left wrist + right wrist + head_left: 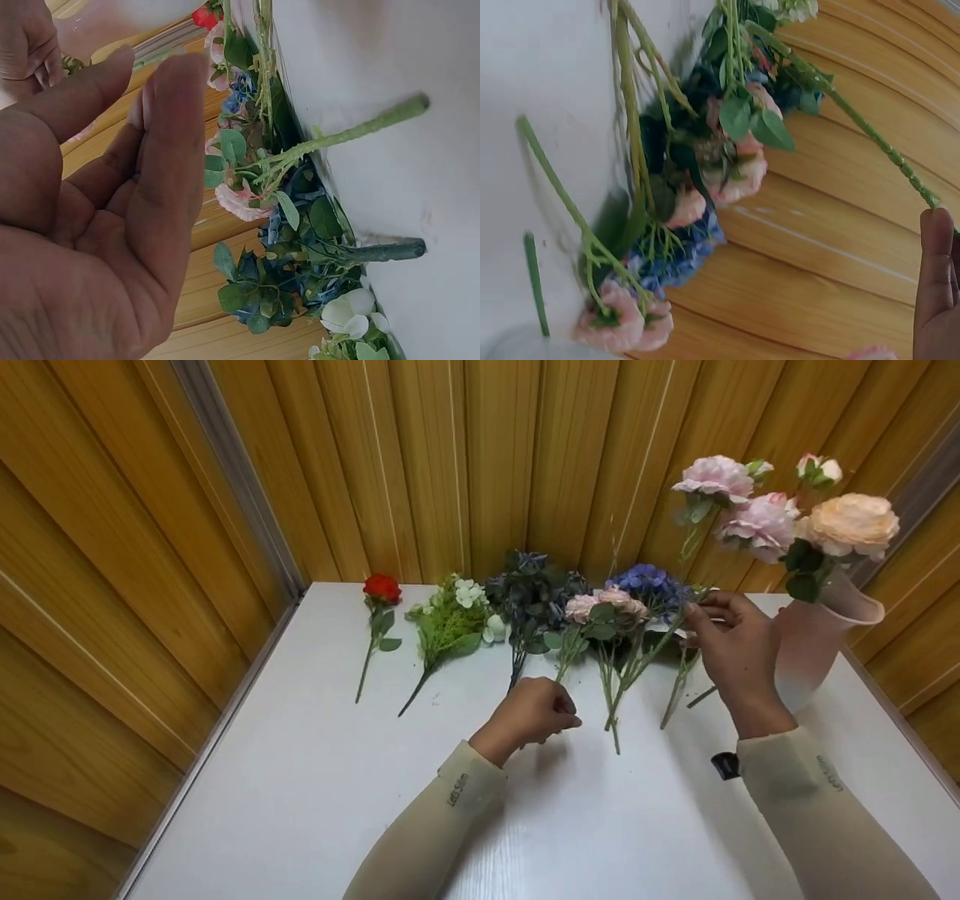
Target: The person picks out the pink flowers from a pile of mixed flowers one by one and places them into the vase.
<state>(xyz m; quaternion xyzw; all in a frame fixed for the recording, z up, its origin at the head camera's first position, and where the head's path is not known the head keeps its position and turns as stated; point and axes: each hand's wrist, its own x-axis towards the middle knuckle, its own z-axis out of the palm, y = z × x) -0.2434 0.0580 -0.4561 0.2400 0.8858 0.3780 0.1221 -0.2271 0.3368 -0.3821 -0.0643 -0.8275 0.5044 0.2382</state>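
My right hand (739, 649) pinches the green stem (877, 139) of a pink artificial flower (716, 478) between thumb and fingers. The blooms stand high at the right, and the stem slants down leftward over the table. Lower left of it is my left hand (529, 711), palm inward, fingers loosely bent and nothing between them. In the left wrist view, its thumb and index fingertip are apart. Close to the right hand stands a pink vase (810, 641) with a peach rose (853, 525) in it. Pale pink roses (611, 604) lie between the hands.
Along the back of the white table (300, 780) lie a red rose (382, 589), a green-and-white spray (450, 622), dark blue flowers (532, 592) and a violet-blue hydrangea (649, 581). Several loose stems point toward the front. A wood-plank wall (495, 465) rises directly behind.
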